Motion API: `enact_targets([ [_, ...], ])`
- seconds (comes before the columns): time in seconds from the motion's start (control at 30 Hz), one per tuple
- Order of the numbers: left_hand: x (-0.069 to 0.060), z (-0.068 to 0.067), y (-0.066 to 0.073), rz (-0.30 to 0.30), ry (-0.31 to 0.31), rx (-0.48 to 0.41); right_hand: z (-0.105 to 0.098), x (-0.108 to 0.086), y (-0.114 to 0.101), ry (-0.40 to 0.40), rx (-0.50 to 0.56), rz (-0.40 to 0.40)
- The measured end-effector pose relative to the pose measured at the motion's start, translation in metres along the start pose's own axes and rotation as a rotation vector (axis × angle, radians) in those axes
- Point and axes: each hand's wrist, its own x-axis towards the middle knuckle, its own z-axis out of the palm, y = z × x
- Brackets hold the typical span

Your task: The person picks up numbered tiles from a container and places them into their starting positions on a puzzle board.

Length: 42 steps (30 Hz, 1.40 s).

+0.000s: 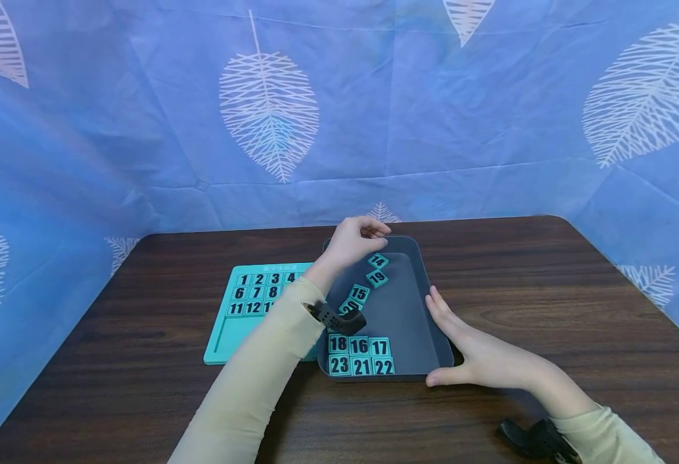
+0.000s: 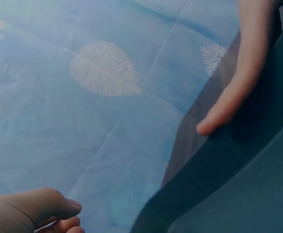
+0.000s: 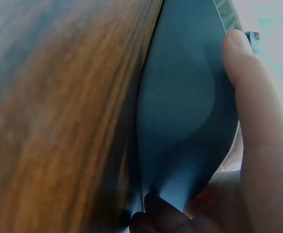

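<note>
The left hand [image 1: 358, 240] hovers over the far end of a dark grey tray [image 1: 409, 309], fingers bent and thumb apart, with no tile visible in it. Near it in the tray lie tiles numbered 14 [image 1: 377, 260] and 19 [image 1: 377, 278]. Tile 15 [image 1: 359, 294] lies farther back toward the wrist, beside another partly covered by the wrist strap. Two rows of tiles, among them 16 [image 1: 359, 346], line the near left corner. The right hand [image 1: 478, 354] holds the tray's near right corner, thumb on the near side and fingers along the right wall.
Left of the tray is a turquoise number board [image 1: 220, 341] with several numbered tiles in its upper rows, partly behind the left forearm. Both stand on a dark wooden table [image 1: 142, 361]. A blue leaf-patterned cloth [image 1: 339, 116] hangs behind the far edge.
</note>
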Motion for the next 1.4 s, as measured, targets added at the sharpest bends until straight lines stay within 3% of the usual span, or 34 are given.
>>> enact_targets([
  [0.33, 0.009, 0.015, -0.027, -0.091, 0.066, -0.006, 0.000, 0.000, -0.001, 0.002, -0.006, 0.009],
  [0.53, 0.012, 0.023, -0.036, -0.135, 0.093, 0.049, 0.000, 0.000, -0.002, 0.005, -0.014, 0.007],
  [0.7, 0.013, 0.027, -0.041, -0.186, 0.035, 0.115, 0.000, 0.000, -0.003, 0.006, -0.008, 0.003],
  [0.9, 0.010, 0.026, -0.043, -0.201, -0.037, 0.233, 0.000, -0.001, -0.002, 0.008, -0.010, -0.004],
  [1.4, 0.008, 0.023, -0.044, -0.193, -0.103, 0.242, 0.001, 0.000, -0.003, 0.015, -0.034, 0.007],
])
